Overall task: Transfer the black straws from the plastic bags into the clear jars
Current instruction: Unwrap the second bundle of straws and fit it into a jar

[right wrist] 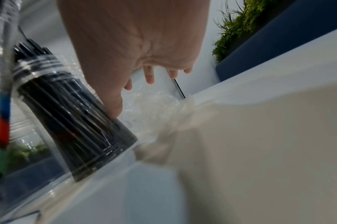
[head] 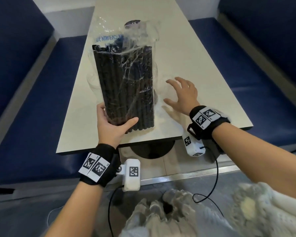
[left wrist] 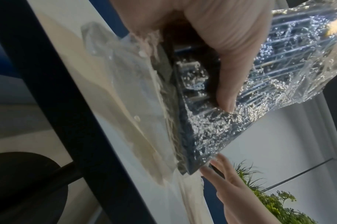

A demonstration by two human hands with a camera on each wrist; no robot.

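Observation:
My left hand [head: 116, 120] grips the near end of a clear plastic bag of black straws [head: 125, 79], held tilted above the table; its thumb [left wrist: 223, 63] presses on the bag [left wrist: 278, 63]. The bag's far end is loose and crumpled. My right hand [head: 181, 94] is open with fingers spread, just right of the bag and over crumpled clear plastic [right wrist: 156, 109]. In the right wrist view a clear jar full of black straws [right wrist: 67, 115] stands by my thumb; in the head view the bag mostly hides it. A clear empty jar [head: 92, 81] shows left of the bag.
The pale table [head: 186, 48] is narrow, with blue benches [head: 32, 108] on both sides and a black pedestal base [head: 152, 149] below its near edge. A dark round shape [head: 132, 23] shows through the bag's top at the far end. Green plants [right wrist: 234, 25] stand behind.

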